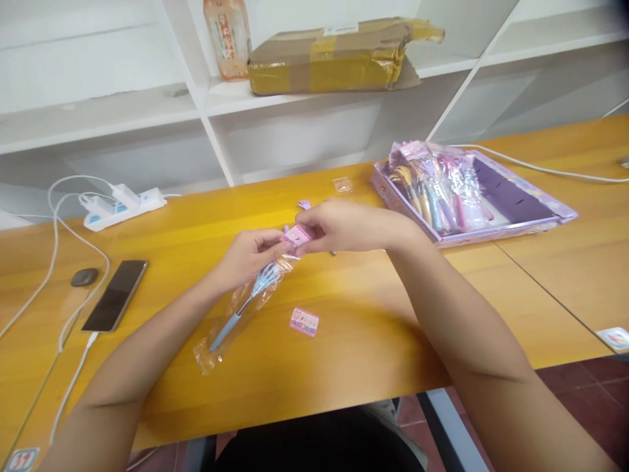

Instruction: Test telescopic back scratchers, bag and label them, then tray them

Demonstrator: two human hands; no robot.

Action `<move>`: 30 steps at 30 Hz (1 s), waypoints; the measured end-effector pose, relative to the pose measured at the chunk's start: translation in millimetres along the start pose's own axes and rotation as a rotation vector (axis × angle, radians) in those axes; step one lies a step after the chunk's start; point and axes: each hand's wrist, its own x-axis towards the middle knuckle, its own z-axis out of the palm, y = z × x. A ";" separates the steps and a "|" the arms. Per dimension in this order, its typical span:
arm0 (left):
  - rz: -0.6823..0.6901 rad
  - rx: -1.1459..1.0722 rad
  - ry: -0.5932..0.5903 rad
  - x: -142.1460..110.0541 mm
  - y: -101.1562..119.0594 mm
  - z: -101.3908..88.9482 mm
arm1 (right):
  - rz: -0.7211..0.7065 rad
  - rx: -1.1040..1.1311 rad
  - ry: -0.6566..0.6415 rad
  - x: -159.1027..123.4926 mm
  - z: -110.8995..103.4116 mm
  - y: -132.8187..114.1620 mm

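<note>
Between my two hands is a small pink printed card (296, 236). My left hand (253, 255) pinches its left side, and the fingers of my right hand (330, 226) close on its right side. Just below lies a light blue hand-shaped back scratcher (266, 278) in a clear plastic sleeve (202, 357), slanting down to the left. A second pink card (304, 322) rests flat on the table nearer to me. Behind my right hand shows a purple hand-shaped scratcher head (304, 204); the rest of it is mostly hidden.
To the right stands a purple box tray (528, 226) holding several bagged scratchers (445, 187). A phone (115, 295), a dark earbud case (84, 277) and a power strip (125, 208) with cables are at left. A taped carton (339, 62) and an orange bottle (227, 42) occupy the shelf.
</note>
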 end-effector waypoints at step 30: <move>0.154 0.011 0.114 -2.2 -2.0 2.9 | -0.072 0.235 0.272 1.1 -9.6 15.8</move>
